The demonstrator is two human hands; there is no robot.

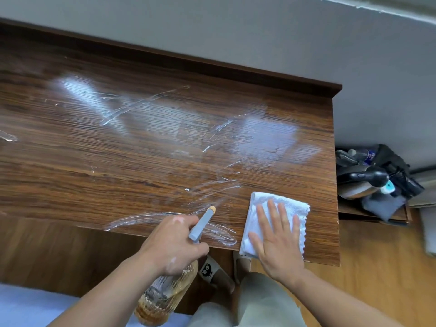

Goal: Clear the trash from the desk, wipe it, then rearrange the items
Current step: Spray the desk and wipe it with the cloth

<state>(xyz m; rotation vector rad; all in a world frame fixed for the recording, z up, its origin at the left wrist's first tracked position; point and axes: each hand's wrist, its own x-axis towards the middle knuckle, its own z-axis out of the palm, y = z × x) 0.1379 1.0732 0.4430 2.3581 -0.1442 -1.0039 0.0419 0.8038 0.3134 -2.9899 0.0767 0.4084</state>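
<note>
Wiping step is in hand, judging by wet streaks (146, 102) lying across the desk (118, 166); L hand (169, 244) is gripping 1 spray bottle (165, 298) at the neck, fingers curled round it, nozzle aiming over the near edge; R hand (278, 237) is pressing flat, fingers straight & spread, on 1 white cloth (278, 199) at the near-right corner. Next move prob. is calling for sweeping the cloth leftward thru the streaks; 1 heap of dark items (372, 175) is lying beside the desk's right end.

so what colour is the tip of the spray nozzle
Pale orange nozzle tip, seen in the head view.
</note>
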